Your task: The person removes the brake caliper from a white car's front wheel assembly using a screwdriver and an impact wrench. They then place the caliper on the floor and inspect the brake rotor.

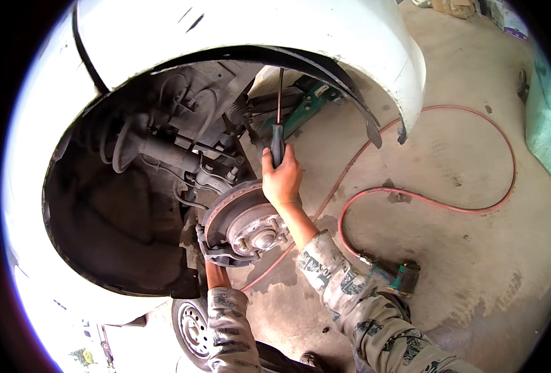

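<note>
My right hand is closed around the dark handle of a long screwdriver, whose thin shaft points up toward the fender edge. That hand is just above the rusty brake disc, which has a wheel hub with studs at its centre. My left forearm reaches up behind the brake caliper bracket at the disc's lower left. The left hand's fingers are hidden there, so what they touch does not show. Behind the disc, a strut runs into the dark wheel well.
The white fender arches over the work. A green jack is under the car. On the concrete floor, a red air hose loops to an impact wrench. A wheel lies at the lower left.
</note>
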Action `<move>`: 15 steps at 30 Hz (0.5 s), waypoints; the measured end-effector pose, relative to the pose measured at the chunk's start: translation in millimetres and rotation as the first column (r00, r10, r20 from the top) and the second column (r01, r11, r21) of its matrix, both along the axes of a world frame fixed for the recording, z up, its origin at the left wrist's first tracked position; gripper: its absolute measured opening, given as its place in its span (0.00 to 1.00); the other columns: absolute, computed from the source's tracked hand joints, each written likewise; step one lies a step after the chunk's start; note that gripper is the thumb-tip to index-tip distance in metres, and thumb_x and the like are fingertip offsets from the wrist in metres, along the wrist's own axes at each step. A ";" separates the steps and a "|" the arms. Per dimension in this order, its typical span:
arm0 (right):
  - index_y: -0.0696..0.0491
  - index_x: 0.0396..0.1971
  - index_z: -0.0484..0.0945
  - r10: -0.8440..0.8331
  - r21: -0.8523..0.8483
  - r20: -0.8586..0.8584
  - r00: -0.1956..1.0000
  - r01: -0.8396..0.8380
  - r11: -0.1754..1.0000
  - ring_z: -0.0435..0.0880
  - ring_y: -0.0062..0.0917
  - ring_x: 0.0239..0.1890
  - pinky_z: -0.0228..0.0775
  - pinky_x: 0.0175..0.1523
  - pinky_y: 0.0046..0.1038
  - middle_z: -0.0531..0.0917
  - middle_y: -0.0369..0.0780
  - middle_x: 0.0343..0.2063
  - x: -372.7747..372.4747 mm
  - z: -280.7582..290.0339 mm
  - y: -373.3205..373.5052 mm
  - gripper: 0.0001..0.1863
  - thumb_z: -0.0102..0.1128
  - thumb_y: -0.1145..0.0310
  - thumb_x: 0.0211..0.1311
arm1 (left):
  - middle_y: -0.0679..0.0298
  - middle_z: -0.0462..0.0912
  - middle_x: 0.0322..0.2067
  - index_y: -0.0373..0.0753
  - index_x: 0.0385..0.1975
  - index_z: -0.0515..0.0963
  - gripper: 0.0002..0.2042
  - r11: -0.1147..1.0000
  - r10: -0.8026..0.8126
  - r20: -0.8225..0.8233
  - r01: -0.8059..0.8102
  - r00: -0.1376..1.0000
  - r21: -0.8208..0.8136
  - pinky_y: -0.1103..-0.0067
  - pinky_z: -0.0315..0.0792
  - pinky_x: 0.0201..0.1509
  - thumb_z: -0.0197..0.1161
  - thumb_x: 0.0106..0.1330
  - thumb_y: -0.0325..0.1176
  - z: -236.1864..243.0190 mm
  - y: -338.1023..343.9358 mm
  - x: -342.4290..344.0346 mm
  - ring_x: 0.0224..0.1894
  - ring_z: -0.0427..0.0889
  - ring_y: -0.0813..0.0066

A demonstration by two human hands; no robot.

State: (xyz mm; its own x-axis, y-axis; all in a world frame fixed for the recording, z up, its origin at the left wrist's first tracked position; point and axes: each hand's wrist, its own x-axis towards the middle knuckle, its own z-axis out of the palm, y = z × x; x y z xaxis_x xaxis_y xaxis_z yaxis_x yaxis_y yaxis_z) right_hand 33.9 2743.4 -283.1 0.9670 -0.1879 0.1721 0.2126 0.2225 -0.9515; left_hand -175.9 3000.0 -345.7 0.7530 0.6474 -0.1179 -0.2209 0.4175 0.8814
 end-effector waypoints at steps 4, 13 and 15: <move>0.58 0.34 0.73 0.017 -0.004 0.005 1.000 -0.017 1.000 0.82 0.54 0.30 0.72 0.36 0.49 0.82 0.55 0.25 7.1 -0.6 0.7 0.14 0.61 0.61 0.61 | 0.57 0.80 0.54 0.40 0.57 0.74 0.27 1.000 0.022 0.035 -0.022 0.999 -0.009 0.61 0.70 0.63 0.45 0.74 0.56 1.5 -9.5 -7.3 0.54 0.79 0.58; 0.58 0.30 0.72 0.059 0.111 -0.041 0.997 -0.054 0.992 0.82 0.52 0.24 0.71 0.29 0.48 0.81 0.53 0.20 28.4 -15.6 19.4 0.15 0.62 0.60 0.61 | 0.58 0.76 0.61 0.42 0.60 0.73 0.29 0.984 0.164 0.049 -0.166 0.985 0.056 0.58 0.61 0.71 0.43 0.74 0.58 23.5 -80.6 0.5 0.62 0.72 0.54; 0.58 0.30 0.72 0.057 0.151 -0.035 0.998 -0.051 0.987 0.82 0.52 0.24 0.71 0.29 0.47 0.81 0.52 0.19 33.3 -15.1 21.3 0.15 0.62 0.60 0.61 | 0.56 0.76 0.60 0.40 0.60 0.73 0.29 0.945 0.327 -0.017 -0.327 0.945 -0.012 0.57 0.64 0.69 0.41 0.74 0.57 38.7 -103.1 9.7 0.59 0.75 0.52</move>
State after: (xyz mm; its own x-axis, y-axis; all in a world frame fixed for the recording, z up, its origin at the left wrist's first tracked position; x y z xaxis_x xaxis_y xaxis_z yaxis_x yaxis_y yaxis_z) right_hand 67.2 2764.7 -298.2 0.9819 -0.1561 0.1077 0.1596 0.3737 -0.9137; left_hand -166.3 2896.9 -306.9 0.4984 0.8559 -0.1383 -0.3349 0.3372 0.8798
